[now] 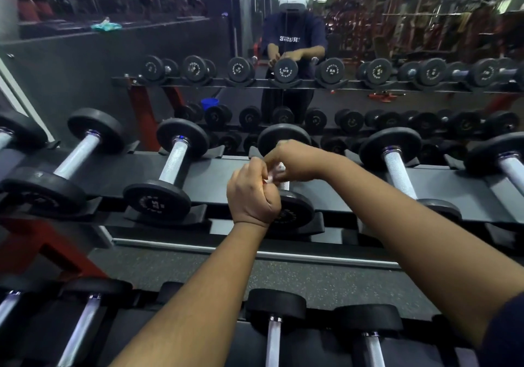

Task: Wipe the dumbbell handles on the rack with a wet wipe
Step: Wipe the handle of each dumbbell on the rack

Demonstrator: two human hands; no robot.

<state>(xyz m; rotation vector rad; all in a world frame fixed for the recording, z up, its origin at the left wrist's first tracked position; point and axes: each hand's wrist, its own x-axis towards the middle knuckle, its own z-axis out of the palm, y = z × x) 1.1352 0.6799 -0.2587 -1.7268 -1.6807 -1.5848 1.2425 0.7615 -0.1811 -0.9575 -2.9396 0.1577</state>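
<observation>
Black dumbbells with silver knurled handles lie in a row on the top shelf of the rack (226,168). Over the middle dumbbell (295,210) my left hand (252,193) and my right hand (295,159) meet, both pinching a small white wet wipe (276,172) between their fingers. The hands hide most of that dumbbell's handle; only a short silver piece shows below the wipe. The neighbouring dumbbell (173,165) on the left and another dumbbell (399,168) on the right lie untouched.
A lower shelf with more dumbbells (273,335) runs along the bottom of the view. A mirror (368,40) behind the rack reflects the person and the rack. Red rack legs (56,250) stand at the left. Speckled floor shows between the shelves.
</observation>
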